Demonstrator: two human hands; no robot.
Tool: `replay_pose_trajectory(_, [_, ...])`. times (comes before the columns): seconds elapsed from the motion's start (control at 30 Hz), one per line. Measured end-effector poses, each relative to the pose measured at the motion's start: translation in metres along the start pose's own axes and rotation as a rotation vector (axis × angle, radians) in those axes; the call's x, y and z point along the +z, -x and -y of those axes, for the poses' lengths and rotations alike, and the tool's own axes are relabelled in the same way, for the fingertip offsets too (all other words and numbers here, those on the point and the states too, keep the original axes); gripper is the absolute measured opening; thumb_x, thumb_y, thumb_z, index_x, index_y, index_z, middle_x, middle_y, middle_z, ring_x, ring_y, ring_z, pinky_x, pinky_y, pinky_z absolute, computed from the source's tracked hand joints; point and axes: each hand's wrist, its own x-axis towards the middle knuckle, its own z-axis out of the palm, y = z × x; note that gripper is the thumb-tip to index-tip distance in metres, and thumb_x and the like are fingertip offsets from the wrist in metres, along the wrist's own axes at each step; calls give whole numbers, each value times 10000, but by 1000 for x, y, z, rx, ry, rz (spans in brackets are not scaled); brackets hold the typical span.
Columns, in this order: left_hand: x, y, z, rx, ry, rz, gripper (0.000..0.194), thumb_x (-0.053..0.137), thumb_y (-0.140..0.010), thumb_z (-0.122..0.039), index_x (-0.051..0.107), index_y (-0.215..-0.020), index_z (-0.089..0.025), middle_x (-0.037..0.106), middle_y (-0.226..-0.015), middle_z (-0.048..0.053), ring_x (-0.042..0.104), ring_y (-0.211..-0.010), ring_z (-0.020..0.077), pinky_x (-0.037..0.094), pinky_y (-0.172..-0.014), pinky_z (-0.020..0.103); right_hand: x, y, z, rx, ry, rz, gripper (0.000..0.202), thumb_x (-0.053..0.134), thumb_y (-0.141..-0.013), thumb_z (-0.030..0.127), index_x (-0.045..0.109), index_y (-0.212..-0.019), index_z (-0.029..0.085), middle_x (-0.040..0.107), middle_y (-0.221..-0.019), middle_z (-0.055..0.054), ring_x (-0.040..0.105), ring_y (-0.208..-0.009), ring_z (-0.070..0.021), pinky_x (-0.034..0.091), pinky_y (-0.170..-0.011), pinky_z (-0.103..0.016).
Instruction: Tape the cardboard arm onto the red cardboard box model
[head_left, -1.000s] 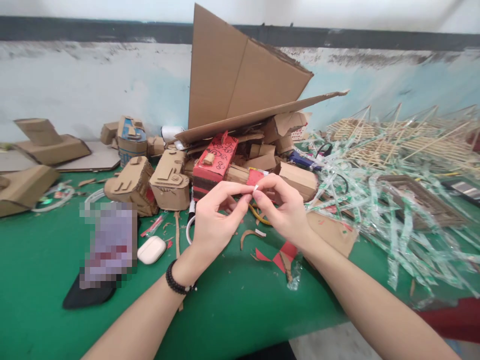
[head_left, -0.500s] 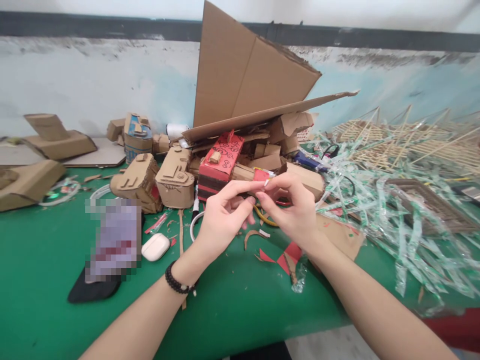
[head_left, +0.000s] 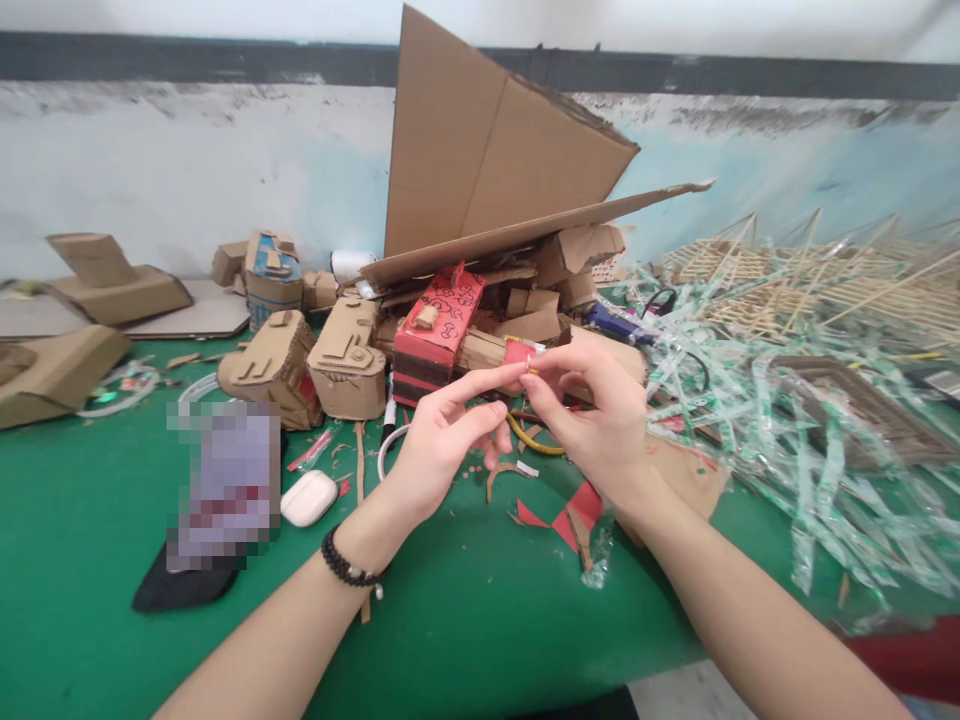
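My right hand [head_left: 600, 405] pinches a tiny whitish piece [head_left: 530, 362] between thumb and fingertip; its exact shape is too small to tell. The index fingertip of my left hand [head_left: 450, 430] meets it from the left, while the thumb and other fingers are apart and hold nothing I can see. Just behind the hands lies a red box [head_left: 439, 325] with black drawings, beside a cardboard tube. Below them on the green table [head_left: 450, 620] are a curved cardboard strip [head_left: 499, 477] and red scraps [head_left: 581, 510].
Cardboard models [head_left: 349, 365] stand left of the red box, near a white earphone case [head_left: 309, 498] and a blurred-out flat object [head_left: 229, 490]. Large cardboard sheets [head_left: 480, 150] lean behind. Tangled green-white tape strips [head_left: 810, 470] and wooden sticks [head_left: 720, 270] cover the right side.
My left thumb and lower fingers have spread from each other. The right hand has shifted slightly right, and less of the whitish piece shows at its fingertips.
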Motion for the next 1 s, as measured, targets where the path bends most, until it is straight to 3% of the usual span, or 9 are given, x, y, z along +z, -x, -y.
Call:
replay_pose_trajectory(0.2, [-1,-1,4,96,-131,4,338,786,-931,-279,835,-1259,-219,810,-975,79,652,-601,111,525,-475,211,-1,-1,-1,23,-11,-11,11,740,-980,252,729,-982,251,771,-860,-24,666,-636,-148,582,-504,-281])
replay_pose_trajectory(0.37, [-2,-2,5,174,-210,4,309,731,-967,-226,834,-1257,-246,780,-1235,97,659,-614,88,541,-472,210,-3,-1,0,39,-51,29,42,697,-1002,222,720,-978,249,758,-847,-23,678,-644,-148,591,-517,-275])
replay_pose_trajectory(0.57, [1,0,3,239,-276,10,305,694,-987,-193,835,-1250,-255,726,-1188,81,669,-619,80,560,-481,195,-3,-1,0,58,-99,43,31,712,-1000,218,701,-995,246,736,-871,-22,667,-648,-143,581,-522,-275])
replay_pose_trajectory(1.0, [1,1,0,220,-245,25,315,691,-992,-176,845,-1252,-265,697,-1191,65,663,-627,66,545,-480,188,-3,2,-4,75,-105,73,64,645,-1034,238,641,-971,245,667,-855,-20,686,-729,-164,608,-587,-289])
